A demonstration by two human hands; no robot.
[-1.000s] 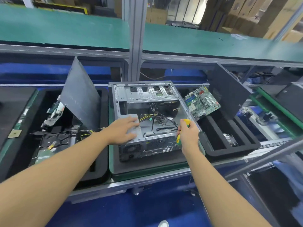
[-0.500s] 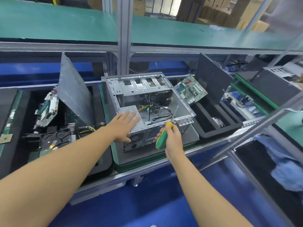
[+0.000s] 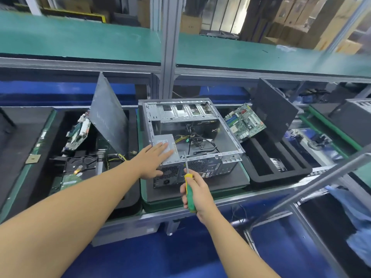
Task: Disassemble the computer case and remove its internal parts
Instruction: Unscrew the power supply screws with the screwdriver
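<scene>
An open grey computer case (image 3: 226, 135) lies on its side on a black foam pad, its back panel toward me. Inside at the near left sits a grey power supply (image 3: 167, 141) with loose cables (image 3: 197, 140) trailing to the right. My left hand (image 3: 153, 161) rests flat on the power supply, fingers straight. My right hand (image 3: 197, 192) grips a green and yellow screwdriver (image 3: 189, 194) in front of the case. Its metal shaft points up at the case's rear edge.
A green motherboard (image 3: 246, 122) leans in the black foam tray (image 3: 281, 173) on the right. A grey side panel (image 3: 108, 115) leans in the left tray beside a hard drive (image 3: 82, 165) and boards. A slanted metal bar (image 3: 313, 181) crosses the right foreground.
My right hand pulled back from the case's near right rim to the front of the back panel, screwdriver now pointing up. My left hand flattened on the power supply.
</scene>
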